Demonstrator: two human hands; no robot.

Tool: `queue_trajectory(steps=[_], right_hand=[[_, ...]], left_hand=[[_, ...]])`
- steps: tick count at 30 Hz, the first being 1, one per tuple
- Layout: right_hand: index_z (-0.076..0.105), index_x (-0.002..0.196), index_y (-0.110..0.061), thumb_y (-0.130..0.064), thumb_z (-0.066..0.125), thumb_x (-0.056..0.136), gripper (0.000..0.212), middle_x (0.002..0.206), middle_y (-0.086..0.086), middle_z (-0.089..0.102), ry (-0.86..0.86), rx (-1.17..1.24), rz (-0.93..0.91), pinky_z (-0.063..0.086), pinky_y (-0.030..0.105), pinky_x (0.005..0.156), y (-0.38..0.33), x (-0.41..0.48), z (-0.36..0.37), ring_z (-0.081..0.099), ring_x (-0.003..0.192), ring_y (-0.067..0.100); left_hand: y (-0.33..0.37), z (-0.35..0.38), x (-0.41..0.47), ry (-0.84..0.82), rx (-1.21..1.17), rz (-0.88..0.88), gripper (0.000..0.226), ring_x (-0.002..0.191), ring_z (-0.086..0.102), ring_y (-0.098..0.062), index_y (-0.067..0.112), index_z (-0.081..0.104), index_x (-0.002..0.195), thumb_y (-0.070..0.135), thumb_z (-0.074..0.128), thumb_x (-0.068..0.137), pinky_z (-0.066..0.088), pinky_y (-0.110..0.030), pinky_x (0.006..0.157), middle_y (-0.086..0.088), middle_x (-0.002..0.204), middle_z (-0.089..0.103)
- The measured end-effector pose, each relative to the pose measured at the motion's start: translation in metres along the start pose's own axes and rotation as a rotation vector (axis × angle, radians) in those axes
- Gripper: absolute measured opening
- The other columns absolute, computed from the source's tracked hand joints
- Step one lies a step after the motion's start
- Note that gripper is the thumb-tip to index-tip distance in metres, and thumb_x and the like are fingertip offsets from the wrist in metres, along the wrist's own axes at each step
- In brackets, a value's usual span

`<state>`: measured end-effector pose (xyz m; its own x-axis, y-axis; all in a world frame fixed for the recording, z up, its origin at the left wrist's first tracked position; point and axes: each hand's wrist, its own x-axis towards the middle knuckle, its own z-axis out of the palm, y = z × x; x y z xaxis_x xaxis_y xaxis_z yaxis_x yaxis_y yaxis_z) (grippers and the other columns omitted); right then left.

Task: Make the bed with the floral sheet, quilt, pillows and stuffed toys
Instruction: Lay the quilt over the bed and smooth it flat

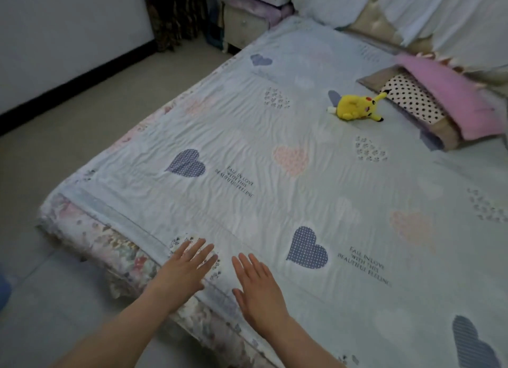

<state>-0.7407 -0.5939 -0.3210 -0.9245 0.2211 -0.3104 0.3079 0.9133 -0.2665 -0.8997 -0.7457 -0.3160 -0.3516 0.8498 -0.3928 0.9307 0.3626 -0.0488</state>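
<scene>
A pale blue quilt [275, 136] with heart prints lies spread flat over the bed. Under it, the floral sheet [110, 246] shows along the bed's near edge. My left hand [184, 268] and my right hand [258, 288] rest flat on the quilt near that edge, fingers straight and apart, holding nothing. A yellow stuffed toy [354, 107] lies on its side on the quilt towards the head of the bed. To its right sits a polka-dot pillow [412, 100] with a pink cloth [461, 100] draped over it.
The padded headboard [365, 23] is partly covered with white cloth at the back right. A bedside cabinet [242, 26] stands at the bed's far corner, with a dark curtain [173, 15] beside it. Grey floor [68, 136] runs along the left of the bed.
</scene>
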Motion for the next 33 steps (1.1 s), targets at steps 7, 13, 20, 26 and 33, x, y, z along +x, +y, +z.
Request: queue_trajectory(steps=[7, 13, 20, 26, 33], right_hand=[[0.061, 0.097, -0.029, -0.055, 0.083, 0.048, 0.060, 0.090, -0.009, 0.064, -0.089, 0.003, 0.042, 0.053, 0.023, 0.062, -0.024, 0.081, 0.035, 0.064, 0.075, 0.009], [0.054, 0.122, -0.011, -0.033, 0.056, 0.090, 0.039, 0.119, 0.011, 0.057, -0.336, -0.036, 0.178, 0.039, 0.041, 0.092, -0.050, 0.128, 0.092, 0.052, 0.110, 0.030], [0.048, 0.126, -0.006, -0.024, 0.054, 0.093, 0.037, 0.126, 0.015, 0.052, -0.510, -0.144, 0.258, 0.038, 0.042, 0.093, -0.065, 0.156, 0.141, 0.047, 0.115, 0.031], [0.067, 0.110, -0.007, -0.009, 0.049, 0.092, 0.025, 0.113, 0.013, 0.065, -0.663, -0.144, 0.108, 0.049, 0.040, 0.088, -0.065, 0.190, 0.147, 0.058, 0.106, 0.029], [0.061, 0.125, -0.010, -0.013, 0.055, 0.091, 0.034, 0.123, 0.013, 0.062, -0.981, -0.149, -0.106, 0.049, 0.040, 0.093, -0.107, 0.190, 0.167, 0.057, 0.112, 0.032]], left_hand=[[-0.052, 0.025, 0.056, -0.215, -0.031, 0.146, 0.064, 0.141, 0.024, -0.027, 0.018, 0.029, 0.146, 0.042, 0.057, 0.093, 0.018, -0.039, 0.118, -0.005, 0.151, 0.029], [-0.096, 0.094, 0.084, -0.354, -0.058, 0.238, 0.057, 0.124, 0.038, -0.025, 0.013, 0.038, 0.133, 0.028, 0.068, 0.087, 0.037, -0.037, 0.102, -0.007, 0.137, 0.037], [-0.113, 0.151, 0.101, -0.341, -0.109, 0.337, 0.055, 0.121, 0.037, -0.027, 0.014, 0.035, 0.132, 0.011, 0.065, 0.085, 0.040, -0.039, 0.101, -0.007, 0.134, 0.038], [-0.119, 0.156, 0.129, -0.424, -0.066, 0.467, 0.027, 0.105, 0.056, -0.024, 0.011, 0.058, 0.114, 0.003, 0.056, 0.089, 0.053, -0.038, 0.085, -0.008, 0.117, 0.060], [-0.127, 0.174, 0.099, -0.658, -0.019, 0.615, 0.019, 0.099, 0.060, -0.030, 0.007, 0.067, 0.096, 0.022, 0.069, 0.085, 0.051, -0.041, 0.084, -0.012, 0.102, 0.063]])
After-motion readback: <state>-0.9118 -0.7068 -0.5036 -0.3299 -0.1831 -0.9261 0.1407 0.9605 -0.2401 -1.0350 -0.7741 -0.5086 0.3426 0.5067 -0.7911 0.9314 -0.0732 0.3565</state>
